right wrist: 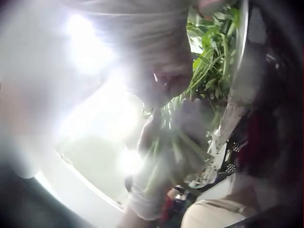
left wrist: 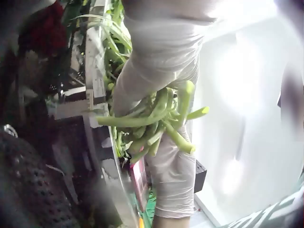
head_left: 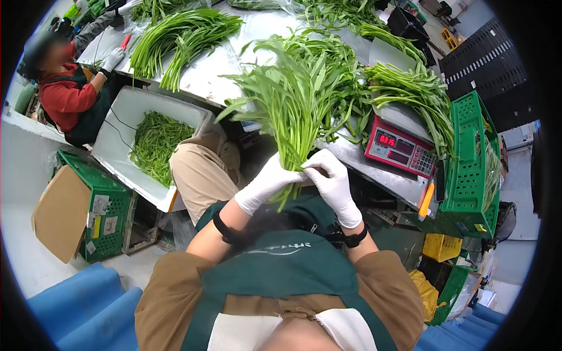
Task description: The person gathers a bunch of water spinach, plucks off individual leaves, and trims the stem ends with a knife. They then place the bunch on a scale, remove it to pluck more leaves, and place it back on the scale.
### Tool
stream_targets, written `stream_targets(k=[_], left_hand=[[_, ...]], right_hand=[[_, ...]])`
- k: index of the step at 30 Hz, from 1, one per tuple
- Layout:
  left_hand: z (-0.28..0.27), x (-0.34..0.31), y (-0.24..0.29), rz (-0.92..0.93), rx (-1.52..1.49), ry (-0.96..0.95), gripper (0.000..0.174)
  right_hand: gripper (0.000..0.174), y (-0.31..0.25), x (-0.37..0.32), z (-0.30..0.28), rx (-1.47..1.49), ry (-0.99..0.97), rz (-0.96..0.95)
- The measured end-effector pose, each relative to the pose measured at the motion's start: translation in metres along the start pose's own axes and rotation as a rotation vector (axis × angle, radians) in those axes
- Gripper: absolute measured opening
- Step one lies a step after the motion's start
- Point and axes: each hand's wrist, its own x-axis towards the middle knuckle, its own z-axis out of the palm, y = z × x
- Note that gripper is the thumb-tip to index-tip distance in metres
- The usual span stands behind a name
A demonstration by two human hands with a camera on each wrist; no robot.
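Note:
A bunch of water spinach [head_left: 290, 108] stands upright over the lap, leaves up. My white-gloved left hand [head_left: 266, 182] grips it round the lower stems. At the other side of the stems, my gloved right hand [head_left: 333, 186] pinches with thumb and fingertips at the bunch. Cut stem ends [left wrist: 178, 140] fan out below the hands in the left wrist view. Glare blurs the right wrist view, where the stems [right wrist: 175, 147] show only faintly. Beyond the bunch, a leafy heap of water spinach [head_left: 345, 76] covers the metal table [head_left: 257, 29].
A red scale [head_left: 398, 146] reading 0.315 bears more water spinach [head_left: 415, 96]. Right of it are a green crate [head_left: 462, 169] and an orange-handled tool [head_left: 426, 202]. At left, a white bin [head_left: 108, 137] holds loose greens. Another person [head_left: 67, 96] works at the table.

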Motion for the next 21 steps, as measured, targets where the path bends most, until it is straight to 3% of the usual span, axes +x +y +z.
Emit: stream_targets(k=[1, 4, 7, 9, 11, 13, 14, 16, 20, 21], left_hand=[[0.003, -0.001, 0.008, -0.052, -0.074, -0.034, 0.049], [0.005, 0.001, 0.008, -0.228, -0.377, -0.054, 0.045], [-0.009, 0.007, -0.003, -0.323, -0.708, -0.023, 0.044], [-0.013, 0.009, 0.003, -0.327, -0.992, -0.196, 0.055], [-0.012, 0.014, 0.006, -0.380, -1.030, -0.178, 0.058], [-0.007, 0.024, 0.005, -0.353, -1.117, -0.223, 0.059], [-0.005, 0.025, 0.008, -0.306, -0.854, -0.235, 0.058], [-0.004, 0.027, 0.010, -0.339, -0.848, -0.247, 0.063], [-0.002, 0.021, 0.011, -0.361, -1.048, -0.277, 0.070], [-0.001, 0.020, 0.012, -0.357, -1.118, -0.276, 0.069]], right_hand=[[0.007, 0.017, -0.003, 0.000, 0.259, 0.002, 0.154], [0.006, 0.014, -0.007, -0.003, 0.356, 0.019, 0.286], [0.009, -0.009, -0.004, -0.002, -0.084, 0.001, -0.128], [0.010, -0.012, -0.003, -0.001, -0.024, 0.087, -0.146], [0.011, -0.013, -0.003, -0.006, -0.013, 0.094, -0.146], [0.013, -0.034, -0.001, -0.004, -0.204, -0.011, -0.295], [0.014, -0.043, -0.002, -0.002, -0.298, -0.080, -0.374], [0.013, -0.052, -0.007, 0.002, -0.397, -0.169, -0.505], [0.008, -0.046, -0.003, -0.016, -0.111, 0.045, -0.305], [0.005, -0.034, 0.000, -0.018, 0.067, 0.067, -0.137]])
